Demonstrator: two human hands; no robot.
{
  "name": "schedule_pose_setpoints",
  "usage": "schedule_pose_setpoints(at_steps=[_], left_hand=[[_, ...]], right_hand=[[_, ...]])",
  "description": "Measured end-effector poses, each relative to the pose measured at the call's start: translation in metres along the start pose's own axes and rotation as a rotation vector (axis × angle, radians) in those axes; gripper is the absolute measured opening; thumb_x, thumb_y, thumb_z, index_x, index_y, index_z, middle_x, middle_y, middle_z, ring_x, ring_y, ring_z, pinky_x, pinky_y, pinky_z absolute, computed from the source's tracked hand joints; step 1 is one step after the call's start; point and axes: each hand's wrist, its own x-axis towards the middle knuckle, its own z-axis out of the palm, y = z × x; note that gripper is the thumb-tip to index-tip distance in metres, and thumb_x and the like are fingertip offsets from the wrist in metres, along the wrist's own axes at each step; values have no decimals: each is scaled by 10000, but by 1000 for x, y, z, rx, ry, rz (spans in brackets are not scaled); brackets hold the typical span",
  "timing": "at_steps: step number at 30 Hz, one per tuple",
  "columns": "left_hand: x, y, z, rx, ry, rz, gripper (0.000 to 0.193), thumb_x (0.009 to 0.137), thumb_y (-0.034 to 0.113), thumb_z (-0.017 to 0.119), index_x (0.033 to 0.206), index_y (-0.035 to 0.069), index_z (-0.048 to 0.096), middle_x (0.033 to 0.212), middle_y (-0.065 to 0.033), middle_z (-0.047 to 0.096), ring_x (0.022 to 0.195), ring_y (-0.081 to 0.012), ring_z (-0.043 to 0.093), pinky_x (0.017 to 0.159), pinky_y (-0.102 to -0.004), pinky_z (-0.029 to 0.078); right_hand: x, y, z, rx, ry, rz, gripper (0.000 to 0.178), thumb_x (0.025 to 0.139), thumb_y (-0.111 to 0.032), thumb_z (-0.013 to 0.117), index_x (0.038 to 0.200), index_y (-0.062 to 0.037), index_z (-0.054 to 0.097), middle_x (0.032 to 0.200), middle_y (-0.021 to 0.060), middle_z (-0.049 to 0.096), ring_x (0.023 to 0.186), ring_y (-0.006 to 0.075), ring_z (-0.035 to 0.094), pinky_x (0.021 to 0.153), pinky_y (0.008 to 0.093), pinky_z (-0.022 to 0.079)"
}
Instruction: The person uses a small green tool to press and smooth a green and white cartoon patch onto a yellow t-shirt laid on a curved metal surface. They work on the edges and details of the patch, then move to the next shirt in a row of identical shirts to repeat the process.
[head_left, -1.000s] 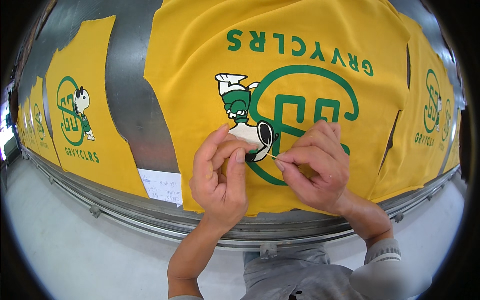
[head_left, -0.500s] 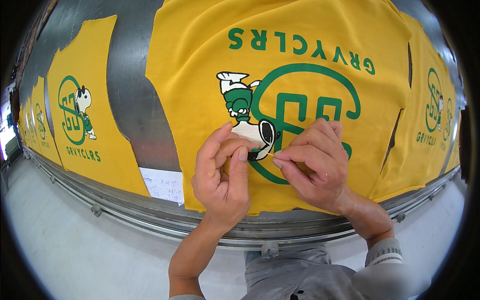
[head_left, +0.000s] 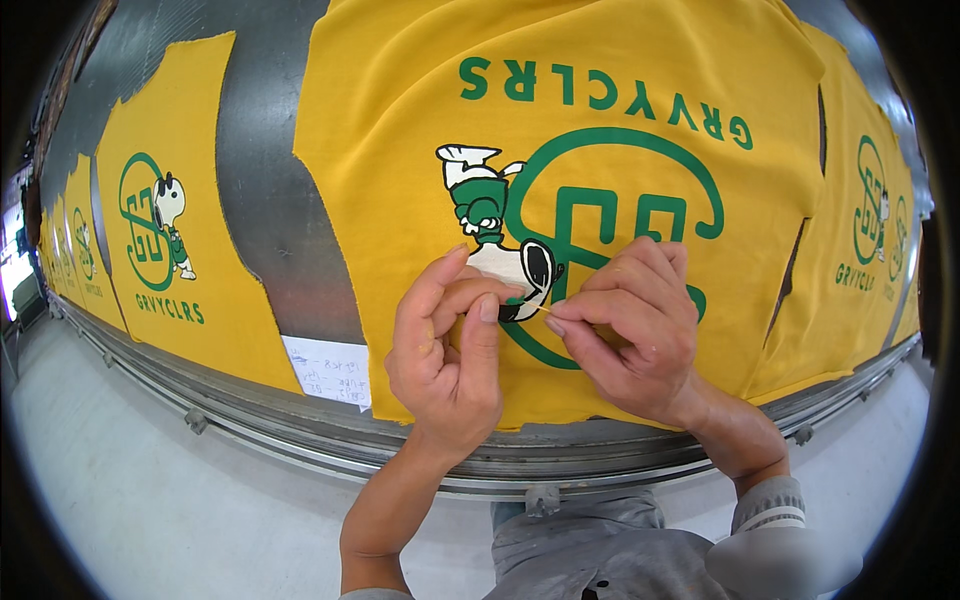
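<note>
A yellow cut fabric panel [head_left: 400, 180] lies spread in front of me, printed with a green emblem, lettering and a black-and-white cartoon dog [head_left: 510, 270]. Over the dog's head, my right hand [head_left: 635, 335] pinches a thin yellow thread [head_left: 541, 308] between thumb and forefinger. The strand runs toward the fingertips of my left hand [head_left: 445, 350], whose fingers are curled with the thumb raised. A small green spot shows at those left fingertips; what they grip is too small to make out. Both hands hide parts of the print.
More printed yellow panels lie along the dark table [head_left: 265, 180], one at left [head_left: 180, 110] and others at right [head_left: 835, 200]. A handwritten paper [head_left: 325, 368] sticks out beside the middle panel. A metal rail [head_left: 450, 478] edges the table near my body.
Both hands keep almost the same pose over the dog print. The whole view shifts very slightly; nothing is taken up or let go.
</note>
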Motion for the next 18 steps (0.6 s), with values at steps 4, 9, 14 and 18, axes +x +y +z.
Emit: schedule_pose_setpoints(at_steps=[4,9,14,18], left_hand=[[0,0,0,-12,9,-13,342,973,-19,512,1301,-90,451,918,-137,704,903,-155,631,861,-279,485],[1,1,-2,-9,13,-4,337,983,1,500,1304,-87,449,917,-131,698,917,-153,624,802,-263,485],[2,2,-2,-28,9,-15,335,984,4,496,1301,-91,447,916,-128,696,915,-152,623,791,-260,482],[3,0,-3,-24,7,-1,333,984,3,492,1299,-95,446,913,-126,693,915,-152,625,790,-262,483]], right_hand=[[-1,0,-4,65,8,35,202,637,-53,810,780,-125,686,716,-11,579,680,191,507,678,345,314],[14,11,-24,31,-4,16,199,640,-29,792,779,-114,678,746,1,581,719,206,519,696,348,338],[35,26,-35,-95,-160,-99,202,643,-22,776,775,-121,660,765,-6,574,766,199,529,727,352,340],[36,27,-31,-146,-197,-126,195,650,-31,769,770,-132,654,756,-18,570,767,189,528,744,359,331]])
